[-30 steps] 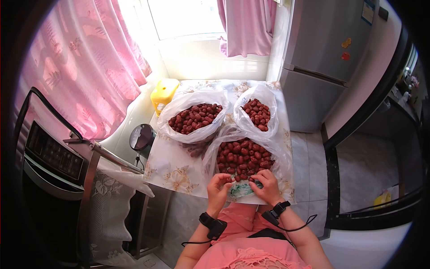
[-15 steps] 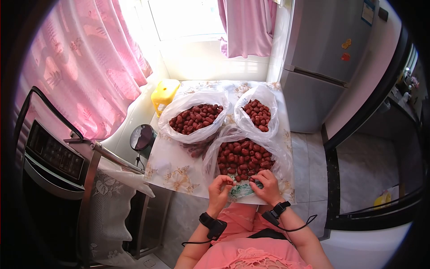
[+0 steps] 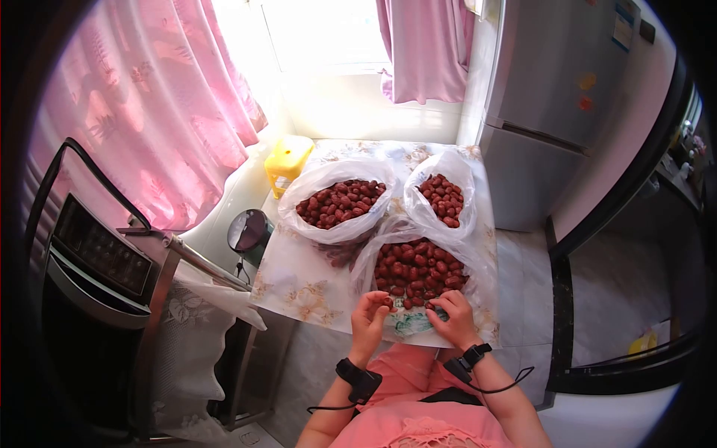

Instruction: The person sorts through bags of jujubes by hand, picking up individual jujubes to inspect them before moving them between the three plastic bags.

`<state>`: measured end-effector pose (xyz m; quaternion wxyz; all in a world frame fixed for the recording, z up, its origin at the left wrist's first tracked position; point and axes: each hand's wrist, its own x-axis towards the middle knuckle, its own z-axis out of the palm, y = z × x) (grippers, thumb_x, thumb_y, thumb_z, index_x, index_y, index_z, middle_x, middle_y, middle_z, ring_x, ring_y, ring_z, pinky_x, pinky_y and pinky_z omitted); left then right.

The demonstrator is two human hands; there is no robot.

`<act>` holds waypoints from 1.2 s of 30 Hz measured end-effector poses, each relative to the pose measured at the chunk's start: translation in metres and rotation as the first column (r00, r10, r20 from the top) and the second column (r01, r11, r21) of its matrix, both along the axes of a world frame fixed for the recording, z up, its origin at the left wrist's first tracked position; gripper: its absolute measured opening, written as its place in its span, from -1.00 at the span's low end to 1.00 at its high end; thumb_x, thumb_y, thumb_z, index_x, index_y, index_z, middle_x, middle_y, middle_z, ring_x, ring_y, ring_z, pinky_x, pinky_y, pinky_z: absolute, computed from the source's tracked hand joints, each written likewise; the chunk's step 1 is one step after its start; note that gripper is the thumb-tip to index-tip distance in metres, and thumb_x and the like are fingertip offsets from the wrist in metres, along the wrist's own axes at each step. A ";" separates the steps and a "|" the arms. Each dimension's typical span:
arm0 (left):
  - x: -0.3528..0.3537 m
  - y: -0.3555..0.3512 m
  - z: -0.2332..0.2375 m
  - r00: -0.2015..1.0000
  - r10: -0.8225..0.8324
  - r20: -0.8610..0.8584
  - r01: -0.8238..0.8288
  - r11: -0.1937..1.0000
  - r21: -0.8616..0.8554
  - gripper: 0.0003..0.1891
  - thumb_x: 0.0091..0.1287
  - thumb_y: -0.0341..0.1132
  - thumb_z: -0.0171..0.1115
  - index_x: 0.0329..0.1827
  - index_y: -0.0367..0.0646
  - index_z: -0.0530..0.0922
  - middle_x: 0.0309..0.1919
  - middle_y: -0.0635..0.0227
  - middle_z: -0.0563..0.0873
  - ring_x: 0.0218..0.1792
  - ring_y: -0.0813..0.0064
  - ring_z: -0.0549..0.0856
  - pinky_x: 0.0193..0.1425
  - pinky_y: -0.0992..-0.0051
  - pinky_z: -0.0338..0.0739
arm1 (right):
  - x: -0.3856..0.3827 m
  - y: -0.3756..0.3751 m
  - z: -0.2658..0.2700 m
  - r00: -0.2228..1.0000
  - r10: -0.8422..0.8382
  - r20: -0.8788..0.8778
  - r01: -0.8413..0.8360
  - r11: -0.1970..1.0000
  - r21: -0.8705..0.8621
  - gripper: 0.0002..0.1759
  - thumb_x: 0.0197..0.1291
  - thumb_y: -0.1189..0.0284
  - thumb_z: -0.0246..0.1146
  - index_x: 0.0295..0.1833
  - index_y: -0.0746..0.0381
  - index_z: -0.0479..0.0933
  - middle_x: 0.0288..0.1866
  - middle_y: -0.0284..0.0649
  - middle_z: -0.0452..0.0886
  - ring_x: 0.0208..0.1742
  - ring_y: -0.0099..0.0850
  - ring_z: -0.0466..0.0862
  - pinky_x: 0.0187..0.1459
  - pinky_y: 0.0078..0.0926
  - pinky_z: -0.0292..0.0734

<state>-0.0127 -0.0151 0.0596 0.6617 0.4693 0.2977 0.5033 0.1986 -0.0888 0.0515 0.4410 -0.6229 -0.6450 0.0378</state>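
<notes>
Left hand [image 3: 371, 315] and right hand [image 3: 452, 317] touch dates [image 3: 418, 265] in nearest bag [image 3: 364, 261].

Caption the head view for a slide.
Left hand and right hand touch the nearest bag of red dates; two more bags behind.
</notes>
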 end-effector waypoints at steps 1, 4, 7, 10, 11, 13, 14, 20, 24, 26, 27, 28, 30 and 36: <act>-0.003 0.003 0.004 0.999 0.032 -0.021 -0.031 0.999 0.012 -0.81 0.53 -0.59 0.23 0.13 -0.27 0.62 -0.03 0.37 0.73 -0.04 0.56 0.73 0.15 0.52 0.62 | 0.000 0.000 0.001 1.000 0.011 -0.003 -0.011 1.000 0.007 -0.80 0.09 0.45 0.52 -0.18 0.21 0.69 -0.18 -0.19 0.62 -0.11 -0.14 0.65 -0.08 -0.20 0.59; -0.012 0.025 0.017 0.984 0.151 -0.092 -0.140 0.983 0.116 -0.78 0.48 -0.57 0.32 0.14 -0.24 0.63 -0.03 0.38 0.74 -0.05 0.57 0.73 0.14 0.53 0.61 | 0.001 0.000 0.000 1.000 0.002 0.002 -0.002 1.000 0.006 -0.79 0.06 0.45 0.52 -0.19 0.21 0.69 -0.19 -0.19 0.61 -0.12 -0.13 0.65 -0.08 -0.20 0.59; -0.024 0.059 0.039 0.947 0.291 -0.139 -0.249 0.934 0.257 -0.74 0.41 -0.56 0.42 0.12 -0.21 0.64 -0.06 0.40 0.76 -0.07 0.59 0.72 0.12 0.54 0.61 | 0.001 0.000 0.000 1.000 0.005 0.007 -0.005 1.000 -0.004 -0.79 0.06 0.45 0.52 -0.19 0.21 0.69 -0.19 -0.19 0.61 -0.12 -0.13 0.66 -0.08 -0.19 0.60; -0.027 0.094 0.071 0.920 0.380 -0.102 -0.317 0.870 0.378 -0.72 0.39 -0.59 0.43 0.12 -0.21 0.65 -0.05 0.38 0.78 -0.12 0.60 0.72 0.08 0.54 0.62 | 0.000 -0.001 0.000 1.000 0.002 0.003 -0.002 1.000 -0.006 -0.79 0.06 0.45 0.52 -0.19 0.21 0.69 -0.19 -0.19 0.61 -0.12 -0.13 0.65 -0.09 -0.19 0.60; -0.028 0.107 0.080 0.887 0.437 -0.150 -0.337 0.835 0.435 -0.69 0.38 -0.58 0.44 0.14 -0.23 0.64 -0.05 0.37 0.78 -0.15 0.62 0.73 0.03 0.57 0.62 | 0.000 0.000 0.000 1.000 0.001 0.004 -0.001 1.000 0.005 -0.79 0.06 0.45 0.52 -0.19 0.21 0.69 -0.19 -0.19 0.61 -0.12 -0.13 0.65 -0.09 -0.19 0.60; -0.025 0.126 0.095 0.848 0.495 -0.190 -0.353 0.794 0.495 -0.67 0.37 -0.58 0.45 0.16 -0.25 0.63 -0.06 0.36 0.78 -0.19 0.64 0.74 -0.01 0.60 0.62 | 0.000 0.000 0.000 1.000 -0.001 0.002 0.001 1.000 0.001 -0.79 0.05 0.44 0.53 -0.19 0.21 0.69 -0.19 -0.19 0.61 -0.12 -0.13 0.66 -0.08 -0.19 0.60; -0.023 0.133 0.100 0.830 0.514 -0.216 -0.372 0.799 0.473 -0.66 0.37 -0.58 0.44 0.18 -0.25 0.62 -0.05 0.35 0.78 -0.21 0.64 0.73 -0.04 0.62 0.60 | 0.000 -0.001 0.001 1.000 -0.003 0.007 0.003 1.000 0.000 -0.79 0.06 0.44 0.53 -0.20 0.21 0.69 -0.19 -0.19 0.62 -0.12 -0.13 0.66 -0.08 -0.19 0.61; -0.002 0.095 0.069 0.813 0.478 -0.332 -0.219 0.779 0.587 -0.66 0.33 -0.56 0.43 0.16 -0.18 0.67 -0.14 0.35 0.75 -0.25 0.59 0.73 -0.12 0.52 0.59 | 0.001 -0.001 -0.002 1.000 -0.011 0.012 0.011 1.000 0.019 -0.80 0.07 0.42 0.53 -0.20 0.20 0.70 -0.20 -0.21 0.62 -0.13 -0.14 0.66 -0.08 -0.19 0.61; 0.022 0.028 0.022 0.873 0.157 -0.461 0.115 0.854 0.508 -0.77 0.33 -0.52 0.41 0.03 -0.17 0.71 -0.16 0.28 0.74 -0.17 0.36 0.78 -0.11 0.38 0.64 | 0.002 -0.001 -0.003 1.000 0.003 0.018 -0.003 1.000 0.001 -0.77 0.06 0.40 0.55 -0.17 0.18 0.71 -0.19 -0.21 0.62 -0.12 -0.14 0.66 -0.08 -0.19 0.61; 0.032 0.009 0.008 0.873 0.140 -0.468 0.164 0.817 0.552 -0.78 0.34 -0.52 0.40 0.03 -0.17 0.71 -0.14 0.25 0.74 -0.13 0.28 0.79 -0.09 0.34 0.66 | 0.003 -0.003 0.001 1.000 0.019 0.013 -0.019 0.999 -0.036 -0.75 0.04 0.42 0.55 -0.14 0.21 0.73 -0.17 -0.16 0.64 -0.09 -0.13 0.67 -0.06 -0.21 0.61; 0.038 0.002 0.001 0.868 0.104 -0.486 0.198 0.824 0.530 -0.78 0.35 -0.51 0.37 0.04 -0.17 0.71 -0.10 0.24 0.74 -0.09 0.20 0.79 -0.06 0.30 0.67 | 0.003 -0.003 0.001 1.000 0.019 0.017 -0.018 0.999 -0.033 -0.75 0.04 0.42 0.55 -0.14 0.21 0.73 -0.17 -0.16 0.64 -0.09 -0.13 0.67 -0.06 -0.21 0.61; 0.042 -0.004 -0.002 0.862 0.064 -0.504 0.234 0.830 0.506 -0.78 0.36 -0.50 0.35 0.05 -0.17 0.70 -0.06 0.23 0.74 -0.05 0.13 0.79 -0.03 0.27 0.68 | 0.003 -0.003 0.000 1.000 0.017 0.009 -0.017 0.999 -0.028 -0.75 0.04 0.42 0.55 -0.14 0.21 0.73 -0.16 -0.16 0.63 -0.08 -0.12 0.67 -0.06 -0.21 0.61; 0.048 -0.006 -0.007 0.835 0.110 -0.539 0.224 0.827 0.516 -0.77 0.36 -0.51 0.33 0.05 -0.16 0.70 -0.04 0.24 0.74 -0.05 0.12 0.79 -0.02 0.27 0.68 | 0.002 -0.003 -0.004 1.000 0.011 0.005 -0.011 1.000 -0.023 -0.75 0.05 0.43 0.55 -0.14 0.22 0.73 -0.16 -0.16 0.63 -0.08 -0.12 0.67 -0.06 -0.21 0.61; 0.056 -0.004 -0.009 0.785 0.210 -0.583 0.212 0.793 0.571 -0.73 0.31 -0.51 0.36 0.07 -0.17 0.71 -0.01 0.24 0.75 -0.04 0.14 0.79 0.01 0.29 0.68 | 0.002 -0.003 -0.003 1.000 -0.002 0.008 0.002 1.000 -0.010 -0.80 0.15 0.47 0.50 -0.13 0.26 0.69 -0.14 -0.13 0.61 -0.08 -0.08 0.66 -0.05 -0.18 0.58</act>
